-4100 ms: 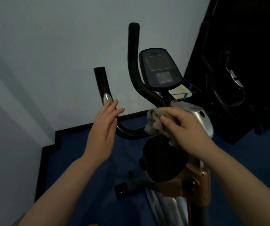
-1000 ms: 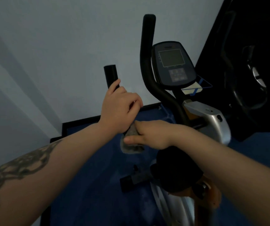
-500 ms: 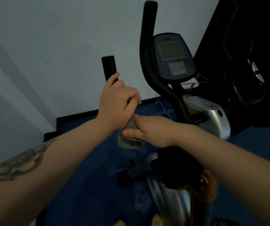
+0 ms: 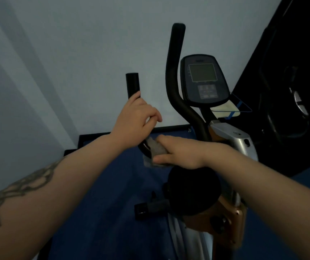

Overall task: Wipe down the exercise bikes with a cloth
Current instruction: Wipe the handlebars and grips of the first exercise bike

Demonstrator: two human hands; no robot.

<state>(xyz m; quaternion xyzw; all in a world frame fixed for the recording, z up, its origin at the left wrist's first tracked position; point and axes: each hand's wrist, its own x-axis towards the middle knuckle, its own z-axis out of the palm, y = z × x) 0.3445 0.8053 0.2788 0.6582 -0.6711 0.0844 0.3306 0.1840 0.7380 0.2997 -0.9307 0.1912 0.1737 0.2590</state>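
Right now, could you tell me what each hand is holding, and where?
The left hand grips the bike's left handlebar below its tip. The right hand holds the grey cloth against the bar's lower bend.

One bike [image 4: 225,139], one cloth [image 4: 157,149], two hands [image 4: 137,117] — perhaps a second machine [image 4: 291,102].

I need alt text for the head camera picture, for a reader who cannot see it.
A person's left hand grips the black left handlebar of an exercise bike while the right hand holds a grey cloth against the bar just below. The dark oval console stands behind, before a pale wall.
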